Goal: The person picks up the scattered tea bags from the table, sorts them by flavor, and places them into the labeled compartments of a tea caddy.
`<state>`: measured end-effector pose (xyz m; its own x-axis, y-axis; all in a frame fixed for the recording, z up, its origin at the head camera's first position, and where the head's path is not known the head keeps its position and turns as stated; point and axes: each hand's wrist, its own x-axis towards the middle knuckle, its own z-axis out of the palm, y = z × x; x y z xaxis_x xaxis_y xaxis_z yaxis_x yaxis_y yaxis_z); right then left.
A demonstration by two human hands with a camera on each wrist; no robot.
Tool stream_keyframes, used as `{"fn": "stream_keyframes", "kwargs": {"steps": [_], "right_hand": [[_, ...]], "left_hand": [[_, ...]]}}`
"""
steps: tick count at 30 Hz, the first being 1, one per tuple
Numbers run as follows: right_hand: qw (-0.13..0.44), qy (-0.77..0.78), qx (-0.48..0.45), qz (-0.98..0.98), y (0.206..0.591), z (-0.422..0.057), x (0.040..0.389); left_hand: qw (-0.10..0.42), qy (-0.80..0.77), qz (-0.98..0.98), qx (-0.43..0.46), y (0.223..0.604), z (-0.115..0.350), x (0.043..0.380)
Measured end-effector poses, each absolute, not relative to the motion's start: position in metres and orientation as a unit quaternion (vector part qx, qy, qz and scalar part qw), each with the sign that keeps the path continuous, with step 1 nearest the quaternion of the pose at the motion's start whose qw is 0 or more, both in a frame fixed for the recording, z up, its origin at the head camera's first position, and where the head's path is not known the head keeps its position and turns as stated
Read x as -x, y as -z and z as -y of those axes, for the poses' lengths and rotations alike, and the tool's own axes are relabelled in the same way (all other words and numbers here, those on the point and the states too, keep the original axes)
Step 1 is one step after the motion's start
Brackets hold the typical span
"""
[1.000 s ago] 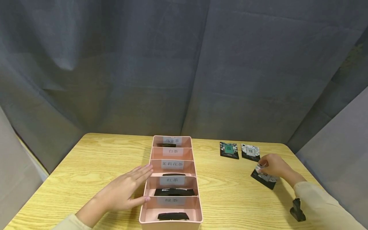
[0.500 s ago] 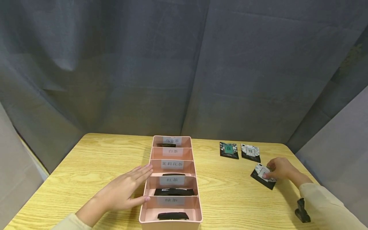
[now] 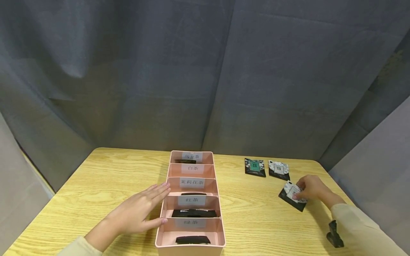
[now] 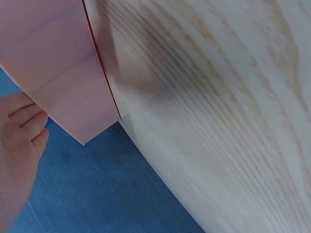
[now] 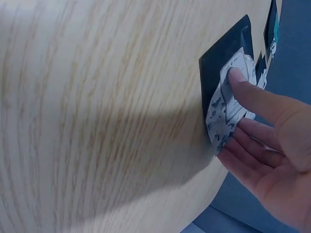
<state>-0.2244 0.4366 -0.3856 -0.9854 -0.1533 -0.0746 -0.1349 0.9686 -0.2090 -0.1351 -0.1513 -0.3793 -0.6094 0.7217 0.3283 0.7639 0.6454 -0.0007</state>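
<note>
My right hand (image 3: 313,189) pinches a black-and-white floral tea sachet (image 3: 290,201) by its right side on the table. In the right wrist view the thumb presses on the sachet's (image 5: 216,63) pale label, and the other fingers curl at its near edge. My left hand (image 3: 136,211) lies with straight fingers along the left side of a pink divided box (image 3: 223,233). Its fingertips touch the box wall (image 4: 63,97) in the left wrist view. White paper labels with Chinese writing mark the compartments, and dark sachets (image 3: 194,213) lie in most of them.
Two more sachets lie farther back on the wooden table (image 3: 250,220): one with a green label (image 3: 255,167), one with a white label (image 3: 279,169). A dark curtain (image 3: 160,78) hangs behind the table. A black device (image 3: 334,234) sits by the right sleeve.
My right hand has shifted from the sachet's upper edge to its right side, and the thumb now presses on its face. The sachet has slid slightly left; the left hand stays put.
</note>
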Motion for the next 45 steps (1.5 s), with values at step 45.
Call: {"fn": "stream_keyframes", "kwargs": {"steps": [45], "right_hand": [[0.092, 0.238, 0.081, -0.963, 0.363, -0.383, 0.258]], "left_hand": [[0.153, 0.070, 0.895, 0.413, 0.379, 0.152, 0.135]]}}
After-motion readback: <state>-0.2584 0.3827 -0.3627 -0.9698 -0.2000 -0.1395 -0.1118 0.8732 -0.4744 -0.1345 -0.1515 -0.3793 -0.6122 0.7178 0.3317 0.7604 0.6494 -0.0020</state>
